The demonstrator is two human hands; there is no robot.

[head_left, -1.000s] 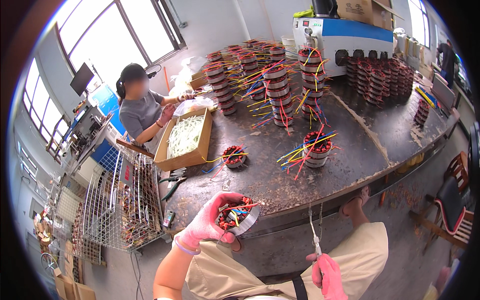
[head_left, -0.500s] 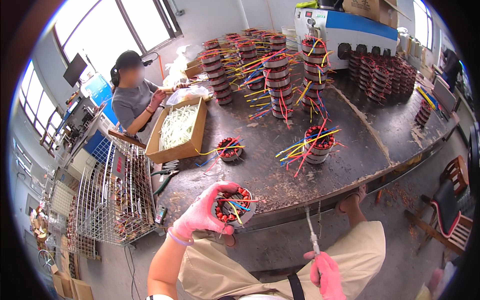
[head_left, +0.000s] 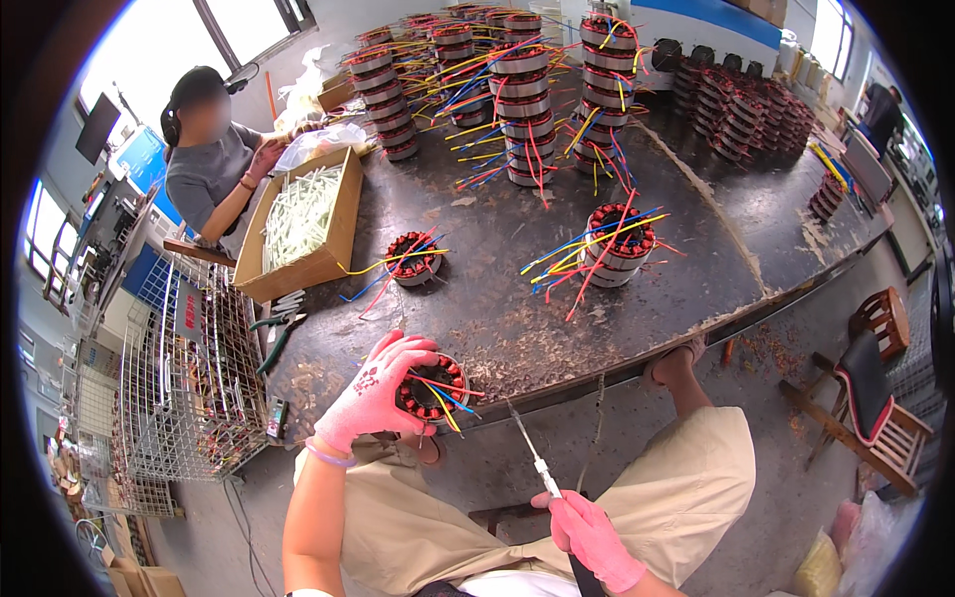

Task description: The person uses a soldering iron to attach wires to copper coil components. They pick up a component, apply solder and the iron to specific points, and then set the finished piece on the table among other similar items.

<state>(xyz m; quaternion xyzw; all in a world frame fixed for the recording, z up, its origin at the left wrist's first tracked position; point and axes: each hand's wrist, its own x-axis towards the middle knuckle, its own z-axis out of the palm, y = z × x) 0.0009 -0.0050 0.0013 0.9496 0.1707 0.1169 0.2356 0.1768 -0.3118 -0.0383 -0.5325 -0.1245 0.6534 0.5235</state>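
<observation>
My left hand (head_left: 368, 396), in a pink glove, grips a motor stator (head_left: 458, 380) with dark red windings at the table's front edge. The ring is tilted so its opening shows; red, blue and yellow leads cross it. In my gloved right hand (head_left: 592, 537) is a thin metal rod tool with a white handle (head_left: 539, 464). Its tip points up and left, apart from the stator. Beyond my hands, a small wound stator (head_left: 414, 265) and a larger one (head_left: 619, 267) rest on the table, their coloured leads splayed out.
Tall stacks of stators (head_left: 519, 107) stand at the back, leads sticking out. Left are a cardboard box (head_left: 284, 283) of pale tubes, green-handled cutters (head_left: 283, 343) and a wire cage (head_left: 184, 373). A co-worker (head_left: 209, 164) sits behind the box. A wooden chair (head_left: 870, 393) stands right.
The view has shifted, so the table's contents sit further left and higher. My right hand has brought the tool left and up, nearer the stator. My left hand still holds the stator.
</observation>
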